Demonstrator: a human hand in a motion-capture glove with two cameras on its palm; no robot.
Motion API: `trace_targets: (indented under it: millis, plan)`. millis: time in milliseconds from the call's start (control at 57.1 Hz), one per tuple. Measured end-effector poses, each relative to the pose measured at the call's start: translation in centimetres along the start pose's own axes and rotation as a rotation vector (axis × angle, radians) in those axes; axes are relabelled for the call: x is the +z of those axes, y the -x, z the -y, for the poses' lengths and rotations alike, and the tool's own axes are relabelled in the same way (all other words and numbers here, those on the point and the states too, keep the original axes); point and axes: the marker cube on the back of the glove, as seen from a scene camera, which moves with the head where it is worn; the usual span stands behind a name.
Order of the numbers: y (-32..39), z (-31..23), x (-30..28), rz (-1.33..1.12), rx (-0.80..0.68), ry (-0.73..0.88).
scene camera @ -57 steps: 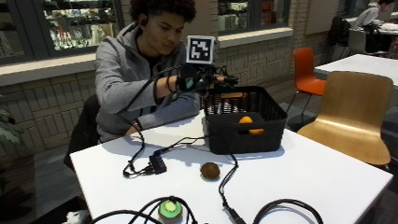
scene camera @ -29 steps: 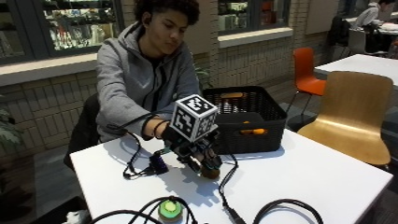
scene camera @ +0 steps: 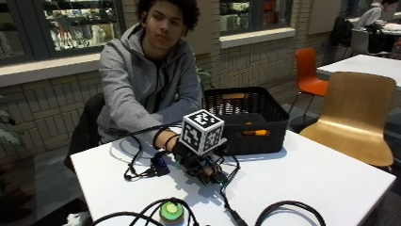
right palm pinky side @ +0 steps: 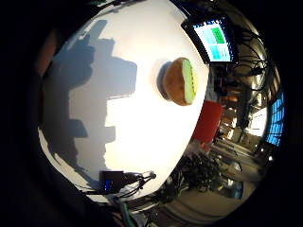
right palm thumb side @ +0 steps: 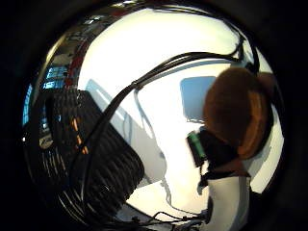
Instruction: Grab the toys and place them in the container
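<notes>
My right hand (scene camera: 202,165) curls round the brown toy (right palm thumb side: 236,111); it could snag cables lifting toward the black basket (scene camera: 251,117) behind.

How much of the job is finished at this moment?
Done: at least one orange toy shows inside the black basket. In hand: the gloved right hand on the table grips a brown toy. Left: lift it into the basket, then the green-faced toy at the table's near edge.
</notes>
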Motion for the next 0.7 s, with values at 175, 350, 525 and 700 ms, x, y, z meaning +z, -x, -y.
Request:
trace_targets:
  millis: [175,350,525,700]
  plan:
    - [0.5,-0.6,0.0,-0.083,-0.018,-0.123]
    - [0.1,-1.4,-1.8,-0.077,-0.045,-0.169]
    - [0.5,-4.0,-8.7,0.074,-0.125,-0.295]
    - [6.8,-9.3,-14.7,0.075,-0.329,-0.427]
